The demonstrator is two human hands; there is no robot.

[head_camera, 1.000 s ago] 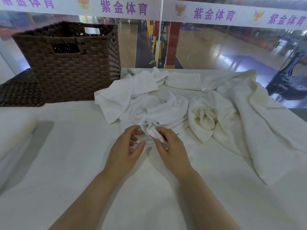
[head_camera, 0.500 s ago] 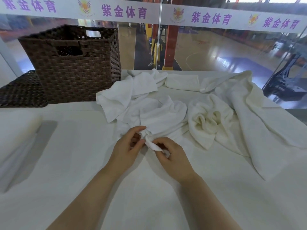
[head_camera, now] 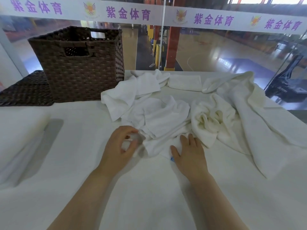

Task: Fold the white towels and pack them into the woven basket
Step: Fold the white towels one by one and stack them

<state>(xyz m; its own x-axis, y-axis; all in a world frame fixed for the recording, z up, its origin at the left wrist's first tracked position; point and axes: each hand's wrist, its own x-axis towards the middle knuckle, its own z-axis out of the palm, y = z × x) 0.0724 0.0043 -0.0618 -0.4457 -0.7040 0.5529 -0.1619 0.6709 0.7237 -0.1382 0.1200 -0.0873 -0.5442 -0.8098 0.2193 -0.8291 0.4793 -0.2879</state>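
A crumpled white towel [head_camera: 159, 117] lies in the middle of the white table, and its near edge is spread toward me. My left hand [head_camera: 121, 145] is curled and pinches that edge at its left end; the spot is blurred. My right hand [head_camera: 189, 151] lies flat with straight fingers on the towel's near right corner, and a small blue tag [head_camera: 172, 158] shows by the thumb. The dark brown woven basket [head_camera: 79, 77] stands upright at the back left, apart from both hands.
Another white towel [head_camera: 132, 90] lies rumpled beside the basket. A large cream towel [head_camera: 249, 113] sprawls over the right side. A small folded towel [head_camera: 184, 83] sits at the back. A flat woven lid [head_camera: 25, 92] lies left of the basket. Glass panels stand behind the table.
Both hands pinched a bunched towel corner close together. They have since moved apart, spreading the edge, and my right hand has opened flat onto the cloth.
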